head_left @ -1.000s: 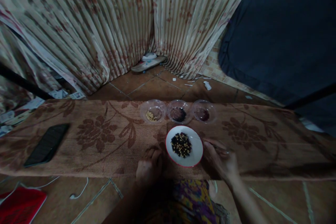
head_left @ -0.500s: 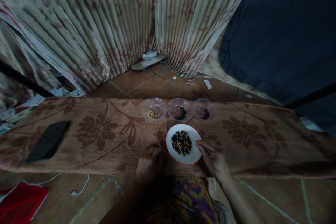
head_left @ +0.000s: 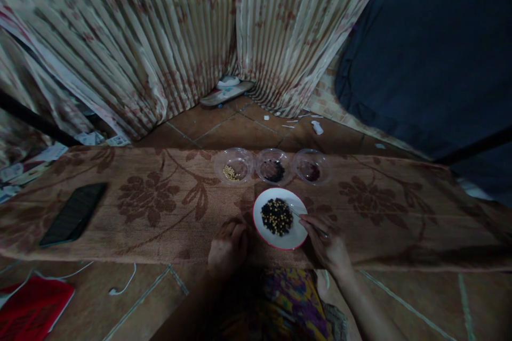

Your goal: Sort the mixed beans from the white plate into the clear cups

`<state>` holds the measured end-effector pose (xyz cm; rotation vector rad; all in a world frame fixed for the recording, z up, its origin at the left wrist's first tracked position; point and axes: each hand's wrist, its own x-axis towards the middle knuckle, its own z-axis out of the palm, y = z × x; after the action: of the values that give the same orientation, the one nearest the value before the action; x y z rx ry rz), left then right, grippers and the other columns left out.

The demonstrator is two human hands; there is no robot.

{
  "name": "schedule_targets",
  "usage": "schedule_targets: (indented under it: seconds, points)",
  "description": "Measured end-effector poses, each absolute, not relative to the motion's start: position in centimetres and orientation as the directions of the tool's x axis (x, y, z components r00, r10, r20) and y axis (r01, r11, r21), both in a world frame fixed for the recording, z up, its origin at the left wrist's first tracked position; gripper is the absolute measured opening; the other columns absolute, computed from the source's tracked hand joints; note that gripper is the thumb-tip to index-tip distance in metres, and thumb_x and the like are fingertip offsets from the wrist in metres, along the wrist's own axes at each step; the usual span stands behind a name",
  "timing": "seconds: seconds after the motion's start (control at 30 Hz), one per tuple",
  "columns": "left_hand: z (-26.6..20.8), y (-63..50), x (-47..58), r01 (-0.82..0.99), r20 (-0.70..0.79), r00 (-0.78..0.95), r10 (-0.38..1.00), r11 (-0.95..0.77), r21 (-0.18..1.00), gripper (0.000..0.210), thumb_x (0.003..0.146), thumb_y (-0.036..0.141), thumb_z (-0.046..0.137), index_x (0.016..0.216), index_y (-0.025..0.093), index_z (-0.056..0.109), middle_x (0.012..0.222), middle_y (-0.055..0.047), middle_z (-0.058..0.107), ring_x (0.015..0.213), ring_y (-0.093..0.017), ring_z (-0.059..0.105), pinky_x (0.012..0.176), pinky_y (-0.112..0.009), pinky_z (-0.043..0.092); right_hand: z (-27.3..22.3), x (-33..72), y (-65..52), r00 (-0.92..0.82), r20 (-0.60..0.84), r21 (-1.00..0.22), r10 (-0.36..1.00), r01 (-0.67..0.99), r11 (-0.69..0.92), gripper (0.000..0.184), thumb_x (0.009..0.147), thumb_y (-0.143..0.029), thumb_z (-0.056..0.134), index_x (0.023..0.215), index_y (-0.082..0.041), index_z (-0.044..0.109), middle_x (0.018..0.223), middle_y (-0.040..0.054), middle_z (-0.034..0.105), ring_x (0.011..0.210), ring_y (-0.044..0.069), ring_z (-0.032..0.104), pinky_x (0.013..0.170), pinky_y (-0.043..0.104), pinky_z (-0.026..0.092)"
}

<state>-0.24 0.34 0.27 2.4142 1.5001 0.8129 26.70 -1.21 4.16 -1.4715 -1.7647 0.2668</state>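
My right hand [head_left: 326, 242] is closed on slim metal tweezers [head_left: 296, 213], their tips at the right edge of a pile of mixed beans [head_left: 277, 217]. Black and yellow beans make up that pile, on a white plate [head_left: 298, 235] with a red rim. Left of the plate, my left hand [head_left: 228, 248] rests on the cloth with its fingers curled in and nothing visible in them. Behind the plate stand three clear bowls in a row: a left bowl [head_left: 245, 157] with yellow beans, a middle bowl [head_left: 264, 155] with black beans, and a right bowl [head_left: 303, 155] with dark reddish beans.
A brown flowered cloth [head_left: 160, 240] covers the narrow table. A dark phone [head_left: 74, 214] lies at its left end. Beyond are striped curtains [head_left: 180, 37], a skateboard [head_left: 228, 94] and small white scraps on the floor. A red bag [head_left: 34, 306] lies at lower left.
The tweezers and my right fingers have shifted very slightly at the right edge of the bean pile. My left hand, the plate and the bowls stay in place.
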Motion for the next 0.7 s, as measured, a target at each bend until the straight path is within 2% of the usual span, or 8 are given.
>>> schedule_targets:
  seconds: [0.37,0.7]
  points:
    - [0.34,0.34,-0.3,0.763,0.346,0.347,0.872,-0.477,0.436,0.015,0.093,0.021,0.044,0.087,0.021,0.057,0.083,-0.004,0.061,0.079,-0.017,0.059,0.071,-0.029,0.049,4.68,26.56,-0.89,-0.058,0.462,-0.569,0.885,0.746,0.346,0.013,0.092,-0.027,0.058,0.093,-0.024,0.07,0.09,0.0039,0.074,0.082,0.019,0.068,0.074,0.031,0.054]
    - [0.63,0.34,-0.23,0.766,0.357,0.344,0.868,-0.48,0.428,0.015,0.093,0.022,0.043,0.088,0.021,0.058,0.083,-0.004,0.062,0.08,-0.017,0.059,0.072,-0.029,0.05,4.74,26.61,-1.34,0.045,0.442,-0.641,0.896,0.714,0.28,0.016,0.091,-0.032,0.058,0.091,-0.023,0.072,0.087,0.0053,0.073,0.081,0.019,0.068,0.073,0.032,0.055]
